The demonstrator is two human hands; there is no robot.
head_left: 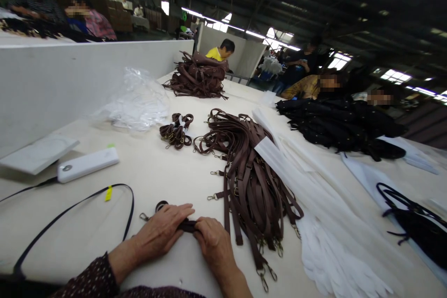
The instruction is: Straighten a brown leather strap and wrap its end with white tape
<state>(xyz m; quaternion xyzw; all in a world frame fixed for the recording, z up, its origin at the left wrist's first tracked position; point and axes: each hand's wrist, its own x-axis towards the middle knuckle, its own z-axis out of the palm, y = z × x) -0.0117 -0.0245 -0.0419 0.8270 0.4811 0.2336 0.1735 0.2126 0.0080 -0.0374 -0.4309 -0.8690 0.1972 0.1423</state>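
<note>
A dark brown strap (187, 226) lies folded between my two hands, low in the head view. My left hand (162, 228) is closed over its left part, and a metal clip (144, 216) and a loop of strap stick out beyond the fingers. At the strap's other end, my right hand (213, 237) pinches it between thumb and fingers. Just right of my hands spreads a large heap of brown straps (249, 163) with metal clips. Farther back sits a small bundle of coiled straps (177, 131) tied with white bands.
Clear plastic bags (134, 102) and a pile of brown bags (199, 74) stand at the back. White sheets (314, 205) lie right of the straps, beyond them black bags (338, 123). A white device (89, 164) with a dark cord is at left. Several people sit beyond.
</note>
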